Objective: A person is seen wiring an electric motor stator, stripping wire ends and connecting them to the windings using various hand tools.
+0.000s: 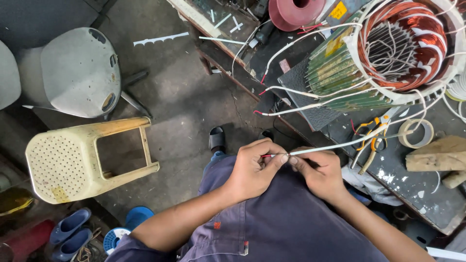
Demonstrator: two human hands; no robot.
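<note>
A: Grip state, near end first?

B: We see the left hand [252,171] pinched shut on the red-tipped end of the white sleeved lead [335,144], thumb & forefinger closed on it. The right hand [318,172] pinches the same lead just beside it, fingertips nearly touching the left ones. Both sit over the lap, just off the bench edge [388,187].

A: Handling of the lead?

B: We judge it light, thin & flexible; the sleeve looks smooth, so prob. slippery. The bare strand end is likely fragile, kinks easily. We'd hold on the sleeve close to the tip, w/ light pinch, no sharp bend.

A: Where does it run?

B: Up & right, across the bench, past the orange-handled pliers [371,143] & tape roll [416,132], to the motor stator [383,53] w/ copper windings. Stator looks heavy, rigid; it anchors the far end, so we avoid tugging.

A: Other leads?

B: Several more white leads w/ red tips [272,90] hang off the stator, apart from both hands. Beyond, a red spool [296,12]. On the floor at left, a yellow plastic stool [73,165] lies tipped.
</note>
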